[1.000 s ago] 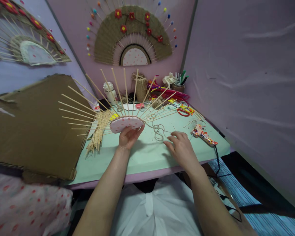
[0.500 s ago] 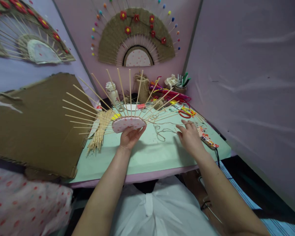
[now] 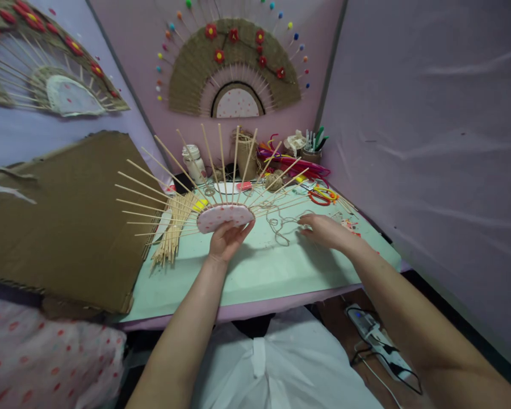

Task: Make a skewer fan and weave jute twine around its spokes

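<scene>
My left hand [image 3: 229, 241] is closed around the lower edge of a half-round fan base [image 3: 225, 218] covered in white fabric with pink dots. Thin wooden sticks [image 3: 236, 165] spread out from the base like rays. My right hand [image 3: 321, 230] is over the table to the right, its fingers curled together at a strand of twine [image 3: 281, 224]. The twine lies in loose loops between the fan base and that hand. Exactly how the fingertips grip the strand is hard to see.
A bundle of wooden sticks [image 3: 170, 238] lies left, beside a large cardboard sheet [image 3: 63, 221]. Scissors [image 3: 321, 196], a twine ball [image 3: 275, 180], a white bottle [image 3: 193, 163] and a pen pot [image 3: 313, 154] stand or lie toward the back. A finished fan [image 3: 236, 65] hangs on the wall.
My right hand has moved slightly left and turned, its fingers now drawn closer together near the twine loops. The fan base in my left hand has tilted a little and shifted slightly right.
</scene>
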Available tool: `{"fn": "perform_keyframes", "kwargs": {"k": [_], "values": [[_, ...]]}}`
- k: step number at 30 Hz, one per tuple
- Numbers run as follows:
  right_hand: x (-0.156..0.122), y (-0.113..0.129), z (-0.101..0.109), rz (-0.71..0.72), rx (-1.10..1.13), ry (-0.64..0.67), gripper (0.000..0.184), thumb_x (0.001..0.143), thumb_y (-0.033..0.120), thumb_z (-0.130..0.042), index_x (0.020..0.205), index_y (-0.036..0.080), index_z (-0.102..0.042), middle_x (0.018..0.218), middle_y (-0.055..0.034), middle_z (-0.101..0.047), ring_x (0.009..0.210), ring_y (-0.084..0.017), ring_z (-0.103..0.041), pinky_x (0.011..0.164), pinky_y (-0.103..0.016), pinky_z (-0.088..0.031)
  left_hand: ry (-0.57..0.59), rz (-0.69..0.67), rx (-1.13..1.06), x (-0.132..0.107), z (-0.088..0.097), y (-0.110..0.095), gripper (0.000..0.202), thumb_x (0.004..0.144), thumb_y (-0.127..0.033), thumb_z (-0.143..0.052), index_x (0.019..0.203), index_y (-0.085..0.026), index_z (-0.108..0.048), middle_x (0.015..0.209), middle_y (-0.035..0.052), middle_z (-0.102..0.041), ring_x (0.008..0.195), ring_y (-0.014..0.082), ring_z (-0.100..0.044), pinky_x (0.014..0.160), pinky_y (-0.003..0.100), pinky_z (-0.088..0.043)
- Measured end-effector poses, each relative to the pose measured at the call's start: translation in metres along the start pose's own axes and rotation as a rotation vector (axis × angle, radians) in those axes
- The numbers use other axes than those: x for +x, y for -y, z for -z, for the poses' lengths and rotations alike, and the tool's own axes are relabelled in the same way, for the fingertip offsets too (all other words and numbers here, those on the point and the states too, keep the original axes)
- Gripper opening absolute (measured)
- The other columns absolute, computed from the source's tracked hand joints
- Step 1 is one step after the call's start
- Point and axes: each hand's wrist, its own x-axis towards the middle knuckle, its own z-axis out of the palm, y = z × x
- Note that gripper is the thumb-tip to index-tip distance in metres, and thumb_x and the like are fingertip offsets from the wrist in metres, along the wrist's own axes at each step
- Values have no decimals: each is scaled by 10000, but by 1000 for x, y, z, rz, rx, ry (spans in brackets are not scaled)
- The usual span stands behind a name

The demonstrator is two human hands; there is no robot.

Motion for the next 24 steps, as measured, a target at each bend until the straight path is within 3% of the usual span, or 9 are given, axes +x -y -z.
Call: {"fn": "perform_keyframes", "kwargs": {"k": [5, 8, 11, 14, 16, 20, 24], "values": [[-27, 28, 7, -34, 121, -52, 291, 844, 225, -536, 1097, 182, -673, 1102, -99, -693, 968, -250, -656, 800, -306, -474, -17, 2, 8, 2, 1, 2, 234, 696, -33, -540, 896, -119, -627, 931, 90, -702, 1006, 240, -630, 976, 466, -468], [-43, 32, 13, -42, 222, -99, 301, 871, 284, -504, 1107, 186, -662, 1095, -88, -698, 929, -234, -667, 782, -307, -485, -28, -1, 17, 2, 1, 3, 231, 689, -29, -541, 883, -120, -628, 917, 90, -702, 991, 241, -634, 968, 472, -473], [-63, 15, 9, -163, 287, -246, 277, 867, 322, -500, 1042, 204, -680, 1028, -67, -717, 881, -224, -671, 770, -315, -488, -43, -6, 25, 3, 1, 3, 219, 679, -27, -547, 863, -112, -629, 900, 99, -702, 967, 242, -641, 956, 469, -481], [-83, -21, -2, -397, 291, -426, 298, 856, 337, -488, 1019, 183, -683, 1006, -87, -712, 849, -228, -663, 785, -337, -483, -48, -1, 29, 4, 1, 4, 188, 668, -27, -558, 820, -115, -627, 870, 97, -701, 959, 245, -643, 949, 466, -484], [-94, -44, -10, -518, 261, -461, 341, 853, 347, -472, 1054, 157, -673, 1016, -116, -700, 897, -249, -646, 802, -354, -474, -43, 5, 31, 4, 1, 4, 170, 663, -27, -569, 792, -123, -624, 848, 89, -699, 964, 244, -641, 954, 469, -480], [-101, -67, -25, -591, 111, -336, 447, 816, 351, -536, 1188, 110, -600, 1103, -182, -633, 1029, -306, -579, 855, -393, -433, -40, -7, 41, 4, 1, 5, 150, 649, -21, -590, 755, -123, -621, 824, 76, -698, 939, 240, -646, 954, 480, -479], [-96, -57, -33, -732, -18, -226, 626, 813, 442, -560, 1359, 160, -440, 1136, -218, -558, 1052, -356, -537, 812, -426, -418, -41, -20, 50, 5, 1, 6, 117, 642, -16, -592, 696, -119, -604, 796, 71, -695, 908, 237, -653, 948, 484, -484]]}}
